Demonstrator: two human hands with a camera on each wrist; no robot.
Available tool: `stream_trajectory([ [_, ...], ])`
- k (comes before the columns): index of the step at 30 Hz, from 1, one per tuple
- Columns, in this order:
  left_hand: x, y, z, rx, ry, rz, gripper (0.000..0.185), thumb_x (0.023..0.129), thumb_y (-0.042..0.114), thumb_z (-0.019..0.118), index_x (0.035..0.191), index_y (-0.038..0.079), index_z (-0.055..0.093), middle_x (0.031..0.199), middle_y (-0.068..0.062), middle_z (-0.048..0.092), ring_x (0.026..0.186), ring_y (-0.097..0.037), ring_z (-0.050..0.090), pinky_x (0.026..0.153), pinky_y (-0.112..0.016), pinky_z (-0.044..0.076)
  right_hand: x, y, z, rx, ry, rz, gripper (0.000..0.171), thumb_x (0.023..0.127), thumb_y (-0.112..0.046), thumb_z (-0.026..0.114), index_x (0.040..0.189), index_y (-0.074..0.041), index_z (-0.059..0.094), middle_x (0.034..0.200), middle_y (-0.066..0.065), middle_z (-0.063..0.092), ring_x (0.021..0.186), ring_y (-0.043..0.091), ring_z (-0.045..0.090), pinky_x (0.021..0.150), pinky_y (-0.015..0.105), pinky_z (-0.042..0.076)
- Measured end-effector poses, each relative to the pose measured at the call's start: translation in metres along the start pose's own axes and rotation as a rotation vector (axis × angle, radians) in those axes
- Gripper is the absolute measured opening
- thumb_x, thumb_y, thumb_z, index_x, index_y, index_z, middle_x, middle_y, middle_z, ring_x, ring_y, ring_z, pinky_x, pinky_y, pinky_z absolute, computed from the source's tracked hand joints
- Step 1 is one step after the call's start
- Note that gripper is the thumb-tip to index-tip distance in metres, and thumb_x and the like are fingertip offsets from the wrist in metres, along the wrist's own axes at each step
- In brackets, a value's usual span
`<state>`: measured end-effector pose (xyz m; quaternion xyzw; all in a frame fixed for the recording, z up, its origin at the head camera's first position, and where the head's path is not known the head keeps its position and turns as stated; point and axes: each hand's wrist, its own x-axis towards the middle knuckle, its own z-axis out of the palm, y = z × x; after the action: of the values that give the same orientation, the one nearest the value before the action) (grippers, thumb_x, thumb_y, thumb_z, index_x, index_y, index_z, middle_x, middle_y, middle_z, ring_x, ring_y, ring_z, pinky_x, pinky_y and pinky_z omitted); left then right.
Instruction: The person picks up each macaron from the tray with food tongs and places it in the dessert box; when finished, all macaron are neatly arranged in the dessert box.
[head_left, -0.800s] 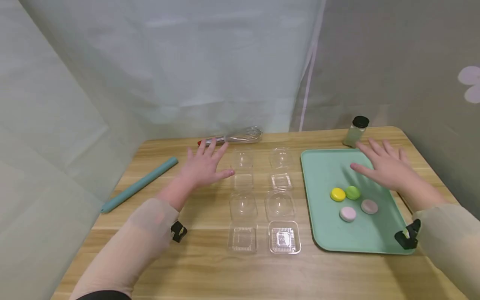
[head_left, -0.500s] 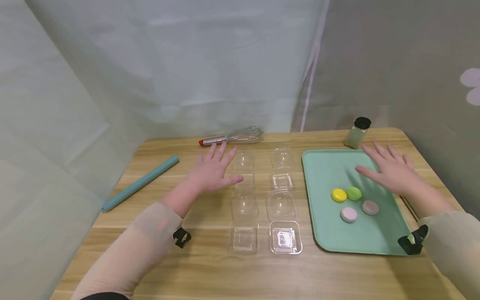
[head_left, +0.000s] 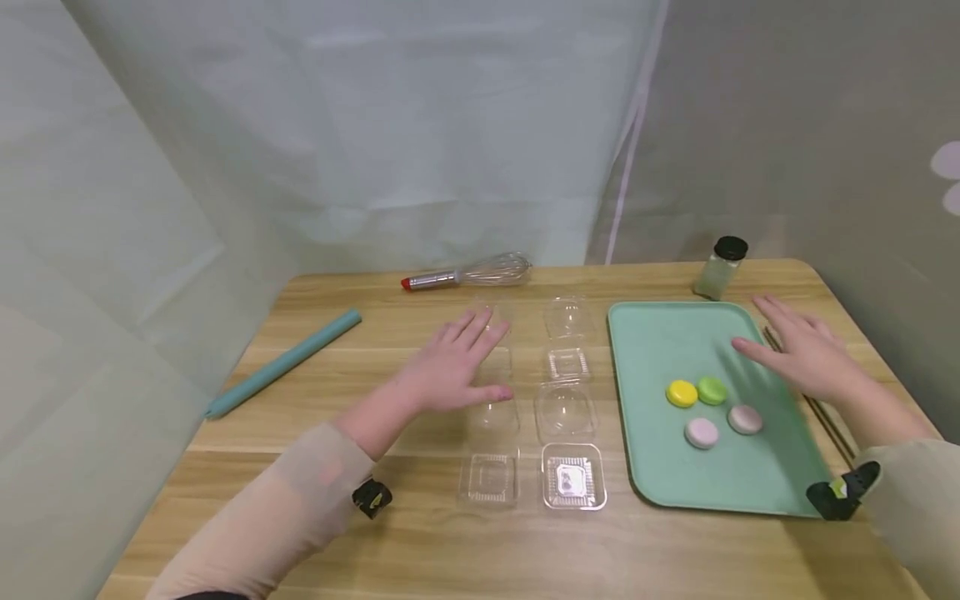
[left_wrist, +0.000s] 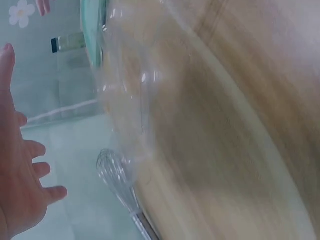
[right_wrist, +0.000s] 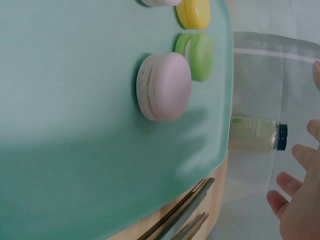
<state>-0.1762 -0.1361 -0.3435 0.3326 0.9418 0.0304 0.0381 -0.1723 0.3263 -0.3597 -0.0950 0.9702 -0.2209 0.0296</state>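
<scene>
My left hand [head_left: 455,367] is spread above the left column of clear plastic boxes, hiding part of them, and holds nothing. Several such boxes stand with lids folded back, among them a front right one [head_left: 573,477]. Over the right edge of a mint-green tray [head_left: 667,483] my right hand [head_left: 806,350] hovers with straight fingers, holding nothing. On the tray sit a yellow macaron [head_left: 682,393], a green macaron [head_left: 712,390], a pale pink macaron [head_left: 702,432] and a mauve macaron [right_wrist: 165,86]. Its shadow falls across the tray in the right wrist view.
A whisk [head_left: 468,273] lies along the table's back edge. To the left is a blue-green rod [head_left: 285,363]. Behind the tray stands a black-capped jar [head_left: 721,268]. Chopsticks [head_left: 828,429] lie along the tray's right side. Hanging cloth [head_left: 450,125] encloses the table.
My left hand has moved right and nearer to me, from beside the boxes to over them. The right hand has drifted right, uncovering more of the chopsticks. The view has shifted slightly.
</scene>
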Motion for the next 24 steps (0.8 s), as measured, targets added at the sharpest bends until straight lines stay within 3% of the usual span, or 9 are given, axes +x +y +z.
stream_trajectory([
  [8, 0.0, 0.012, 0.015, 0.002, -0.042, 0.087, 0.098, 0.081, 0.075, 0.039, 0.152, 0.019, 0.001, 0.156, -0.011, 0.0, 0.141, -0.033, 0.006, 0.109, -0.054, 0.014, -0.004, 0.015, 0.003, 0.055, 0.031, -0.016, 0.081, 0.095, -0.039, 0.05, 0.148, 0.002, 0.004, 0.147, 0.035, 0.01, 0.13, 0.056, 0.01, 0.098, 0.069, 0.0],
  [16, -0.004, 0.03, 0.027, -0.125, -0.112, 0.139, 0.105, 0.077, 0.069, 0.056, 0.152, 0.019, 0.003, 0.157, -0.006, 0.002, 0.14, -0.034, 0.009, 0.108, -0.056, 0.008, -0.01, 0.036, 0.014, 0.079, 0.048, 0.025, 0.082, 0.096, -0.037, 0.051, 0.147, 0.005, 0.003, 0.145, 0.038, 0.01, 0.129, 0.058, 0.01, 0.099, 0.069, -0.001],
  [21, -0.006, 0.043, 0.032, -0.184, -0.117, 0.171, 0.109, 0.072, 0.067, 0.064, 0.152, 0.018, 0.009, 0.155, -0.007, 0.014, 0.138, -0.034, 0.018, 0.108, -0.057, 0.015, -0.016, 0.051, 0.019, 0.091, 0.052, 0.078, 0.082, 0.096, -0.039, 0.049, 0.147, 0.005, 0.002, 0.142, 0.042, 0.011, 0.125, 0.061, 0.01, 0.096, 0.071, 0.002],
  [24, -0.008, 0.05, 0.034, -0.17, -0.116, 0.191, 0.109, 0.07, 0.069, 0.065, 0.151, 0.019, 0.012, 0.153, -0.008, 0.023, 0.136, -0.031, 0.023, 0.107, -0.054, 0.018, -0.02, 0.06, 0.023, 0.077, 0.073, 0.092, 0.082, 0.095, -0.039, 0.05, 0.147, 0.005, 0.004, 0.141, 0.043, 0.013, 0.125, 0.062, 0.01, 0.097, 0.071, 0.004],
])
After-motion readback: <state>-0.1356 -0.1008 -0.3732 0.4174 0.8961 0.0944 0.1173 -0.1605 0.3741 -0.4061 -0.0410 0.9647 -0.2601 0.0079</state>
